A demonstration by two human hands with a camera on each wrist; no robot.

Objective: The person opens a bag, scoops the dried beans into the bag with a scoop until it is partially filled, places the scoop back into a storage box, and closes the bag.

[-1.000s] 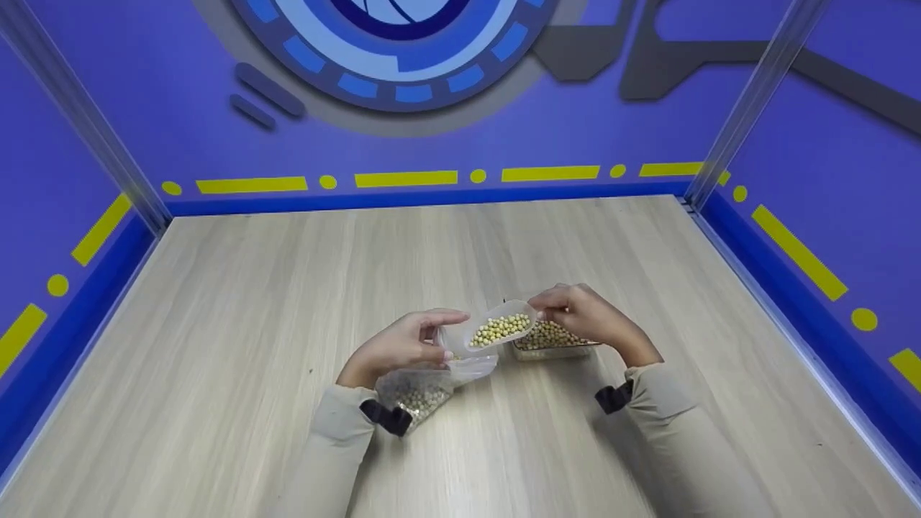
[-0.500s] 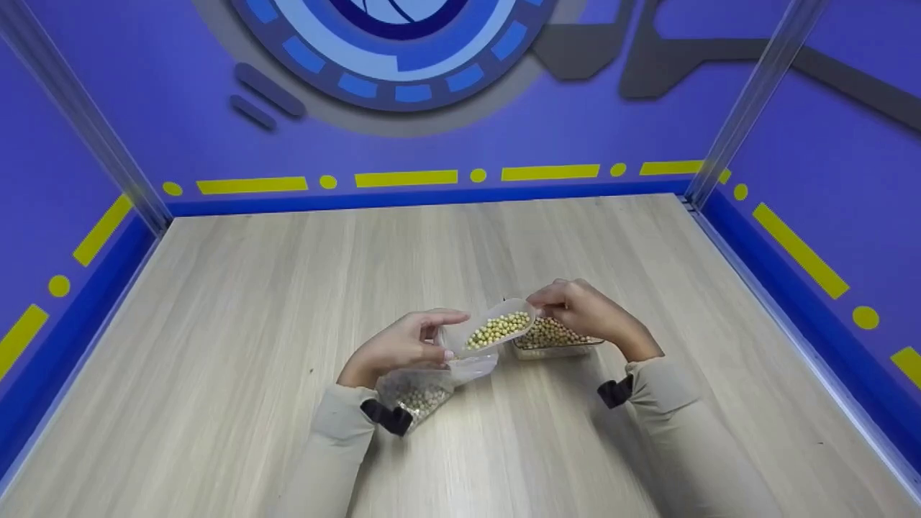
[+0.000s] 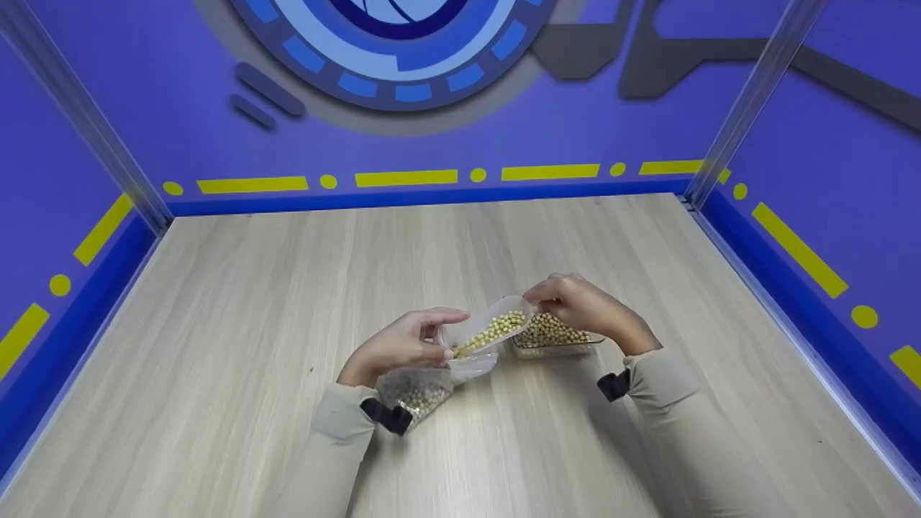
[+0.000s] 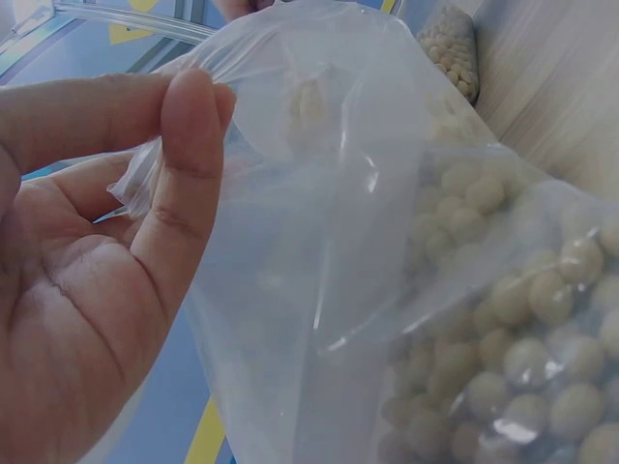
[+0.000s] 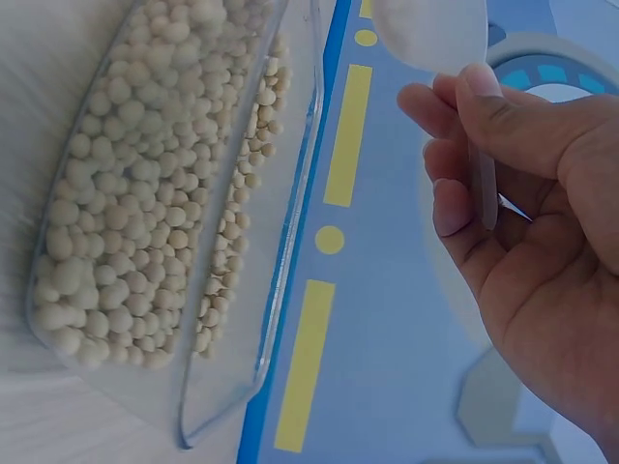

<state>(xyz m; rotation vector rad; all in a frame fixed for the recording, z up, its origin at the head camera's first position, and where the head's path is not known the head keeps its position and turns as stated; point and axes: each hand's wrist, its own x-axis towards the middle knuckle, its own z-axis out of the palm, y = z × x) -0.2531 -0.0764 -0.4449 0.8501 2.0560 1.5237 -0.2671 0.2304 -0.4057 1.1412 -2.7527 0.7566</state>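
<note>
In the head view my left hand (image 3: 399, 345) pinches the mouth of a clear plastic bag (image 3: 473, 366) between thumb and fingers. Pale round beans (image 4: 532, 377) fill the bag's lower part in the left wrist view. A translucent white scoop (image 3: 512, 305) tilts down into the bag's mouth, carrying yellowish beans (image 3: 501, 328). My right hand (image 3: 597, 313) grips the scoop's handle (image 5: 486, 188) with curled fingers. Below and beside that hand stands a clear rectangular container (image 3: 554, 352), piled with the same beans (image 3: 552, 331). The scoop's tip is hidden behind the bag's film.
The wooden tabletop (image 3: 288, 288) runs back to a blue wall (image 3: 403, 155) with yellow markings. Blue side panels (image 3: 806, 187) stand at left and right. Black wrist straps (image 3: 387, 416) sit over the sleeves.
My right hand has risen slightly and tipped the scoop further toward the bag. Beans have slid down the scoop toward its tip. The left hand and bag have stayed in place.
</note>
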